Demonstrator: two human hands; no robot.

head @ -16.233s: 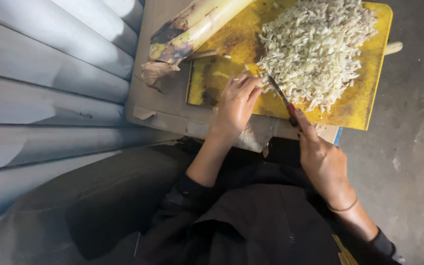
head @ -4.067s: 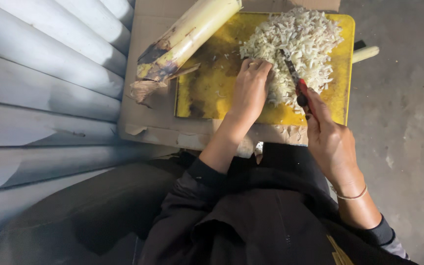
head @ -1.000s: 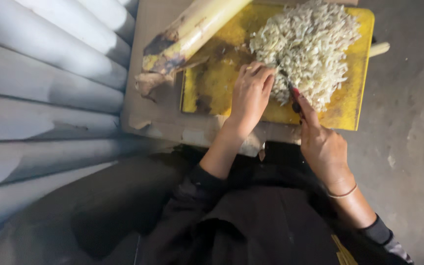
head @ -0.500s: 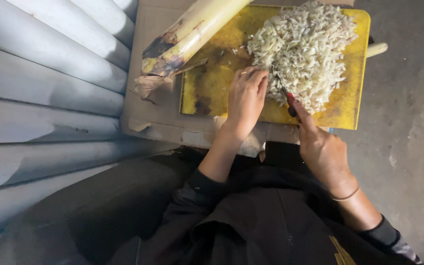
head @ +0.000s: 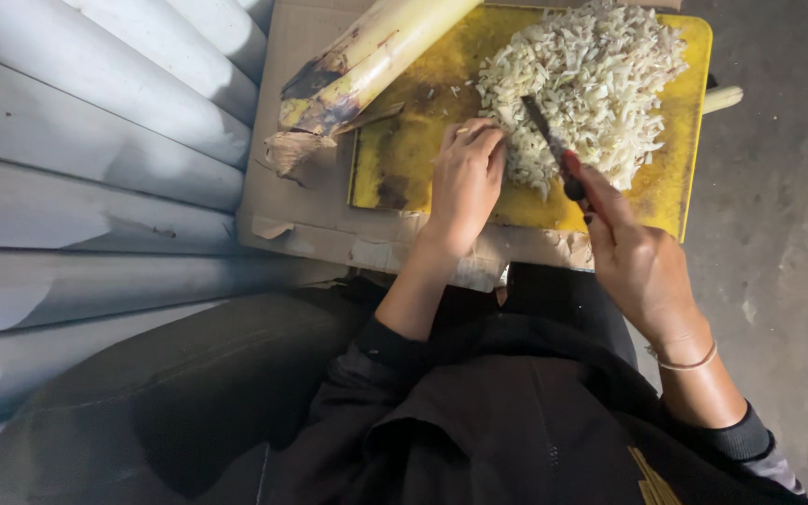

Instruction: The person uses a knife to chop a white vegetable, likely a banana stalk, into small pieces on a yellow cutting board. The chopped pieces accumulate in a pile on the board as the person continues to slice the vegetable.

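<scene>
Cutting: right hand (head: pixel 642 266) grips a knife (head: pixel 554 150) with a red and dark handle — its blade points away from the fingers into a heap of pale shreds (head: pixel 582 84).
Right fingers: curled tight around the knife handle, forefinger stretched along the top.
Left hand (head: pixel 465 182): lies palm down on the yellow cutting board (head: pixel 404 159), fingertips bent and bunched at the near left edge of the shreds — whether they pinch a piece, I cannot tell.
Shreds: piled on the far right half of the board, just beyond both sets of fingers, touching the blade.
Stalk (head: pixel 367 61): thick, pale yellow-green, with a brown, ragged cut end; it lies slantwise over the board's far left corner, left of the left fingers and apart from them.
Under the board: a sheet of cardboard (head: pixel 301 206) on the grey floor (head: pixel 778 215).
Left side: grey ribbed metal sheet (head: pixel 77 168).
Clothing: dark sleeves, thin bracelet (head: pixel 685 360) on the right wrist.
</scene>
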